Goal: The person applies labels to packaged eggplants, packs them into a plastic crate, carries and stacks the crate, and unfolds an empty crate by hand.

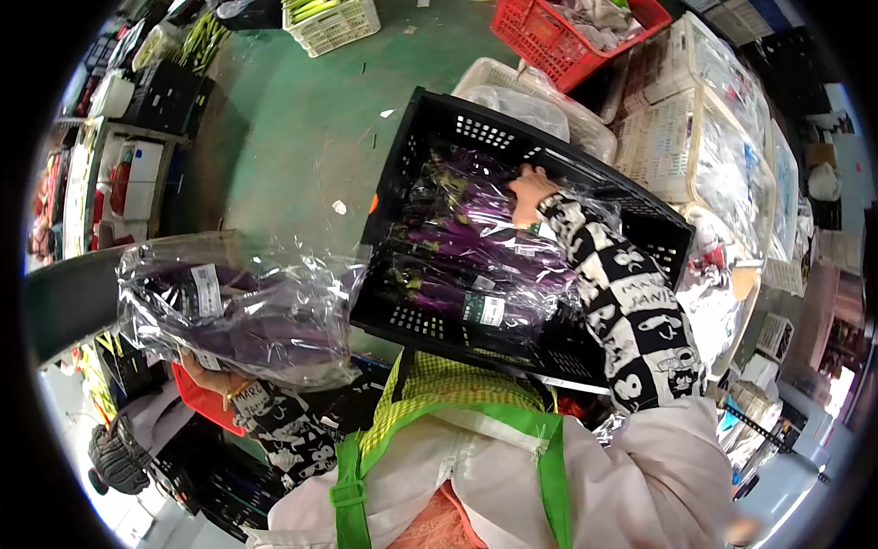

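Observation:
A clear plastic bag of purple eggplants with a white barcode label is held up at the left. My left hand grips it from below, its fingers partly hidden by the bag. My right hand reaches into a black plastic crate, with fingers curled onto a bag of eggplants near the far side. More bagged eggplants lie side by side in the crate, stems toward the left. One of them bears a dark green and white label.
White crates with plastic-wrapped contents are stacked at the right. A red crate and a white crate of green vegetables stand farther off on the green floor. Shelving lines the left side.

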The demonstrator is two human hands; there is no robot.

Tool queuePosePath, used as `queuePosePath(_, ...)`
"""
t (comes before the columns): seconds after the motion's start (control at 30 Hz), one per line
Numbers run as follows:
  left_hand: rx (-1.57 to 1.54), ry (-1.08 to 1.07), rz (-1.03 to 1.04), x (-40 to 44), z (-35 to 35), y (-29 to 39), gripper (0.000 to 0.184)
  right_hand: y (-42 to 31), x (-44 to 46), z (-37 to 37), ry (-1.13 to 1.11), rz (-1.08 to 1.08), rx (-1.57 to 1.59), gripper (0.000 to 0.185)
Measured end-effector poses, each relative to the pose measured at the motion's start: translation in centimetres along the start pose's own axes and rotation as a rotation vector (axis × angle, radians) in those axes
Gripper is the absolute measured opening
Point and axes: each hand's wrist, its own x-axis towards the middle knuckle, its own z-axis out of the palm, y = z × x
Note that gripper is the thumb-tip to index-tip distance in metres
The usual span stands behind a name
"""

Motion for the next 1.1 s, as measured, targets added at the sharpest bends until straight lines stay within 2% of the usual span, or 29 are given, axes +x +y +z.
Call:
queuePosePath(0.07, 0.033, 0.115, 0.107, -1.1, -0.4, -0.1, 0.033, 0.0, -0.1, 2.1, 0.201, 0.007, -0.063, 0.045)
queuePosePath(0.1, 0.038, 0.168, 0.163, -1.4, -0.8, -0.2, 0.034, -0.5, -1.7, 2.2, 0.376, -0.092, -0.064, 0.038)
queuePosePath(0.13, 0.028, 0.177, 0.165, -1.6, -1.7, -0.4, 0.034, -1.0, -3.1, 2.3, 0.424, -0.15, -0.052, 0.032)
queuePosePath(0.17, 0.004, 0.164, 0.141, -1.7, -3.1, -0.3, 0.035, -1.7, -4.5, 2.4, 0.464, -0.209, -0.038, 0.027)
queuePosePath(0.23, -0.038, 0.115, 0.09, -1.5, -4.8, 0.0, 0.037, -3.4, -7.5, 1.3, 0.309, -0.241, -0.038, 0.028)
queuePosePath(0.27, -0.022, 0.133, 0.065, -2.0, -4.0, -0.2, 0.036, -3.8, -8.9, 0.8, 0.358, -0.338, -0.099, 0.033)
queuePosePath(0.3, -0.02, 0.131, 0.059, -1.8, -3.8, -0.2, 0.036, -3.6, -9.4, 1.0, 0.387, -0.41, -0.034, 0.034)
queuePosePath(0.43, -0.042, 0.134, 0.043, -1.9, -2.8, -0.3, 0.031, -2.8, -8.2, -1.1, 0.224, -0.227, -0.125, 0.028)
queuePosePath(0.57, -0.01, 0.222, 0.068, -1.9, -1.7, -0.5, 0.028, -0.3, -3.0, -2.9, 0.213, -0.116, 0.092, 0.033)
queuePosePath(0.63, -0.031, 0.169, 0.025, -2.0, -2.2, -0.1, 0.031, 1.2, -0.3, 0.0, 0.51, -0.117, -0.005, 0.047)
queuePosePath(0.7, 0.035, 0.11, 0.007, -2.5, -1.6, -0.2, 0.037, 0.8, -0.4, 1.4, 0.593, -0.086, -0.035, 0.074)
queuePosePath(0.77, 0.054, 0.148, 0.014, -3.0, -0.8, -0.6, 0.039, 0.9, -0.3, 2.0, 0.698, -0.105, -0.032, 0.074)
queuePosePath(0.83, 0.092, 0.218, 0.032, -3.6, -0.1, -0.9, 0.044, 0.9, -0.6, 2.1, 0.694, -0.11, -0.038, 0.076)
queuePosePath(0.97, 0.087, 0.087, 0.02, -4.2, -0.6, -0.4, 0.045, -1.0, -3.4, 0.8, 0.896, -0.085, -0.083, 0.068)
queuePosePath(1.0, 0.074, 0.102, 0.022, -4.3, -0.5, -0.4, 0.044, -1.9, -4.6, 0.9, 1.005, -0.107, -0.04, 0.064)
queuePosePath(1.03, 0.073, 0.106, 0.023, -4.4, -0.9, -0.2, 0.044, -2.1, -5.0, 2.8, 0.97, -0.18, 0.022, 0.061)
queuePosePath(1.07, 0.038, 0.076, 0.003, -4.4, -1.2, 0.1, 0.044, -3.5, -7.0, 2.4, 0.582, -0.231, 0.173, 0.06)
queuePosePath(1.1, 0.004, 0.045, -0.02, -4.4, -1.4, 0.3, 0.044, -4.0, -7.6, 4.5, 0.35, -0.265, 0.164, 0.065)
